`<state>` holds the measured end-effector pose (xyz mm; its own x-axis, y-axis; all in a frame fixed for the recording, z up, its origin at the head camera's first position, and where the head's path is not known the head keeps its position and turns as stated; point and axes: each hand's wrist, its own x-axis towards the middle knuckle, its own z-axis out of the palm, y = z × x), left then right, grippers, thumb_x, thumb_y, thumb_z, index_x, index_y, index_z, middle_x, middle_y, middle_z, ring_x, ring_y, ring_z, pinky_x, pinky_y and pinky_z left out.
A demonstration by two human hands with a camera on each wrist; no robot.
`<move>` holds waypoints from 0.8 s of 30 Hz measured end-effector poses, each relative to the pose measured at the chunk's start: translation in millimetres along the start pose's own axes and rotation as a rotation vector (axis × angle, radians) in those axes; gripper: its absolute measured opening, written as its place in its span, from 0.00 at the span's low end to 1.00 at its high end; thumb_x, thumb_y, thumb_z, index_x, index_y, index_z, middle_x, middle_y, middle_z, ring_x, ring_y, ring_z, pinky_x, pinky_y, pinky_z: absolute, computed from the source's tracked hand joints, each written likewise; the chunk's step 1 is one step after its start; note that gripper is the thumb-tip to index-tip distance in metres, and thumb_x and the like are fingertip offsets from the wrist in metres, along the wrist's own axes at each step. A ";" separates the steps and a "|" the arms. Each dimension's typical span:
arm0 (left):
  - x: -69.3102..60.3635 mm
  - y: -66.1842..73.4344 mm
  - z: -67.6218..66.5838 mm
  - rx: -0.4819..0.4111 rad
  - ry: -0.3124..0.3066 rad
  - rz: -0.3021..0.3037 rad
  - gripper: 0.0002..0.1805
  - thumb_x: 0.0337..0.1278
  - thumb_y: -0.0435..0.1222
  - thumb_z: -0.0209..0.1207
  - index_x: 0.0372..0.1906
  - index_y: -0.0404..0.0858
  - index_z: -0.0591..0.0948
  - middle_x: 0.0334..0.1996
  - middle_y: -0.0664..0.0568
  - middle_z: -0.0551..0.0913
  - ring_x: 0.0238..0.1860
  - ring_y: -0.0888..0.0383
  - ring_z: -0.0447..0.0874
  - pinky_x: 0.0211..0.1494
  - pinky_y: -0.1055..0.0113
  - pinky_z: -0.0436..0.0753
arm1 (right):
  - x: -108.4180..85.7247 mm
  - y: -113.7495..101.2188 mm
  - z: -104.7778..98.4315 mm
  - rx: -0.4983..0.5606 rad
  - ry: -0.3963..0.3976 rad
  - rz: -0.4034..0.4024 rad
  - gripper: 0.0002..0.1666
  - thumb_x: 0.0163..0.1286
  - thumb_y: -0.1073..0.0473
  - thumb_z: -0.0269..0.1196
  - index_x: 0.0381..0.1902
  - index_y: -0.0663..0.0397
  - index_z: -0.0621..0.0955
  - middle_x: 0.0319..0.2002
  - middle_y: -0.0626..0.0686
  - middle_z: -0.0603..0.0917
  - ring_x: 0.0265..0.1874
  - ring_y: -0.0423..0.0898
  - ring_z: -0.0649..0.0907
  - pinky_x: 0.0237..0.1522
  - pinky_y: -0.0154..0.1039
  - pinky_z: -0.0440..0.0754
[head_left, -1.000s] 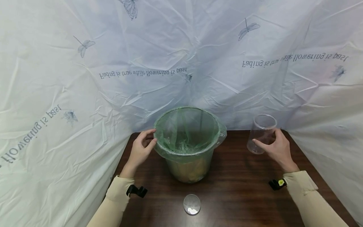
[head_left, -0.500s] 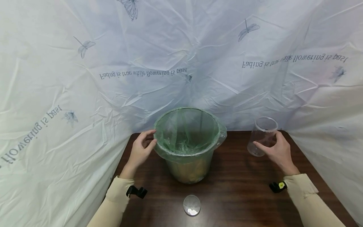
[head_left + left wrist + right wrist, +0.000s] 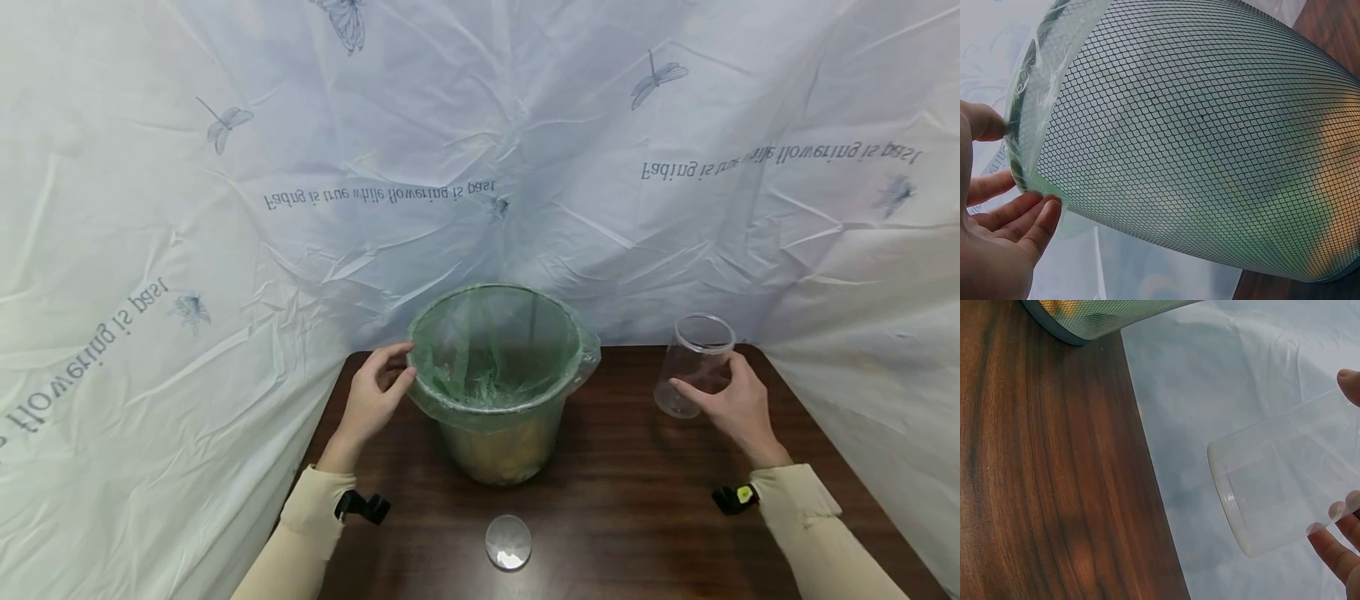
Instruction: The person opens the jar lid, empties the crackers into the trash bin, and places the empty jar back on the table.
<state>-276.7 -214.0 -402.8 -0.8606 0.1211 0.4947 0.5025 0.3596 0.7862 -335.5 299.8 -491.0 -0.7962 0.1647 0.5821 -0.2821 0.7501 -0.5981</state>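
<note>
A mesh waste bin (image 3: 491, 450) lined with a green plastic bag (image 3: 491, 379) stands near the table's back edge. My left hand (image 3: 375, 387) grips the left side of its rim with bent fingers; in the left wrist view the fingertips (image 3: 1044, 209) touch the folded bag edge. On the right, my right hand (image 3: 738, 400) holds a clear cylindrical jar (image 3: 693, 367), thumb on one side and fingers on the other. The jar is lidless, leans slightly, and nothing shows inside it. A round clear lid (image 3: 507, 542) lies on the table in front of the bin.
The dark wooden table (image 3: 630, 517) is backed by a white printed curtain (image 3: 570, 208) on the far side and both flanks. Yellowish and green contents (image 3: 1060, 307) show dimly through the bin's lower mesh.
My right hand has lowered the jar slightly, and the jar has shifted a little to the right. The left hand, bin and lid stay where they were.
</note>
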 end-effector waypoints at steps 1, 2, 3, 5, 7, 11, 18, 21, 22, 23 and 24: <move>0.1 0.2 -0.1 -0.003 0.000 -0.003 0.22 0.65 0.28 0.57 0.62 0.24 0.72 0.56 0.31 0.74 0.53 0.38 0.76 0.51 0.66 0.81 | -0.6 0.1 0.1 -0.002 -0.002 0.003 0.36 0.45 0.53 0.80 0.46 0.62 0.74 0.39 0.57 0.77 0.36 0.43 0.73 0.35 0.31 0.67; 0.4 0.2 0.0 -0.005 -0.002 -0.002 0.22 0.65 0.28 0.57 0.62 0.23 0.72 0.56 0.31 0.74 0.53 0.38 0.76 0.51 0.67 0.81 | -1.0 0.4 0.3 -0.005 -0.002 0.007 0.37 0.45 0.53 0.80 0.47 0.62 0.73 0.39 0.57 0.77 0.36 0.46 0.74 0.35 0.31 0.67; 0.7 0.3 0.0 -0.009 -0.001 -0.004 0.22 0.65 0.28 0.57 0.62 0.23 0.72 0.56 0.31 0.74 0.53 0.38 0.76 0.51 0.67 0.81 | -1.3 0.8 0.5 -0.009 -0.003 0.009 0.37 0.45 0.53 0.80 0.47 0.62 0.73 0.39 0.58 0.77 0.36 0.48 0.74 0.35 0.32 0.67; 1.0 0.6 0.1 -0.010 0.000 -0.002 0.22 0.65 0.28 0.57 0.62 0.23 0.72 0.56 0.30 0.73 0.53 0.38 0.76 0.51 0.68 0.81 | -2.0 1.9 1.0 -0.013 -0.005 0.014 0.38 0.45 0.52 0.80 0.48 0.63 0.73 0.40 0.58 0.77 0.37 0.49 0.75 0.35 0.32 0.67; 1.1 1.2 0.2 -0.011 0.001 -0.003 0.22 0.65 0.28 0.57 0.62 0.23 0.72 0.56 0.30 0.73 0.53 0.38 0.76 0.51 0.67 0.81 | -2.8 3.1 1.2 -0.015 -0.005 0.012 0.39 0.44 0.52 0.80 0.49 0.63 0.73 0.40 0.59 0.77 0.38 0.49 0.74 0.35 0.33 0.67; 0.6 1.9 0.4 -0.006 0.002 -0.007 0.22 0.65 0.28 0.57 0.62 0.24 0.72 0.56 0.31 0.73 0.53 0.38 0.76 0.51 0.64 0.81 | -4.1 5.4 2.1 -0.012 -0.001 0.011 0.39 0.43 0.52 0.81 0.47 0.63 0.74 0.40 0.59 0.78 0.37 0.43 0.73 0.36 0.33 0.67; 1.1 -9.8 0.7 -0.018 0.011 -0.021 0.22 0.66 0.31 0.58 0.63 0.28 0.73 0.56 0.36 0.74 0.53 0.44 0.77 0.52 0.66 0.81 | -8.1 8.2 4.3 -0.018 -0.026 0.021 0.39 0.46 0.51 0.80 0.49 0.63 0.73 0.42 0.59 0.77 0.38 0.49 0.75 0.36 0.34 0.68; 0.6 -4.0 0.5 -0.019 0.005 -0.017 0.22 0.66 0.29 0.57 0.62 0.26 0.72 0.56 0.33 0.74 0.53 0.41 0.77 0.52 0.67 0.81 | -9.9 10.1 5.0 -0.018 -0.034 0.033 0.40 0.47 0.50 0.79 0.50 0.63 0.73 0.42 0.60 0.77 0.39 0.51 0.76 0.36 0.33 0.68; 0.3 1.0 0.3 -0.016 0.001 -0.016 0.22 0.65 0.28 0.57 0.62 0.24 0.72 0.56 0.31 0.73 0.53 0.39 0.76 0.52 0.66 0.81 | -10.7 10.5 5.1 -0.020 -0.039 0.037 0.40 0.47 0.50 0.79 0.51 0.63 0.73 0.42 0.59 0.77 0.39 0.50 0.76 0.36 0.33 0.68; 0.2 0.8 0.4 -0.015 0.000 -0.013 0.22 0.65 0.28 0.57 0.62 0.24 0.72 0.56 0.31 0.73 0.53 0.39 0.76 0.52 0.66 0.81 | -11.5 10.9 4.9 -0.021 -0.044 0.041 0.40 0.47 0.50 0.79 0.52 0.63 0.73 0.42 0.60 0.77 0.39 0.51 0.76 0.36 0.33 0.68; 0.2 0.3 0.6 -0.014 0.001 -0.011 0.22 0.65 0.27 0.57 0.62 0.24 0.72 0.56 0.31 0.73 0.53 0.39 0.76 0.52 0.66 0.81 | -12.2 10.5 4.7 -0.020 -0.049 0.046 0.41 0.47 0.50 0.79 0.52 0.63 0.72 0.43 0.60 0.77 0.40 0.53 0.76 0.36 0.34 0.68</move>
<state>-276.8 -213.3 -402.8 -0.8659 0.1165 0.4864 0.4943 0.3481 0.7966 -331.2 302.7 -506.9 -0.8334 0.1679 0.5266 -0.2348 0.7550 -0.6123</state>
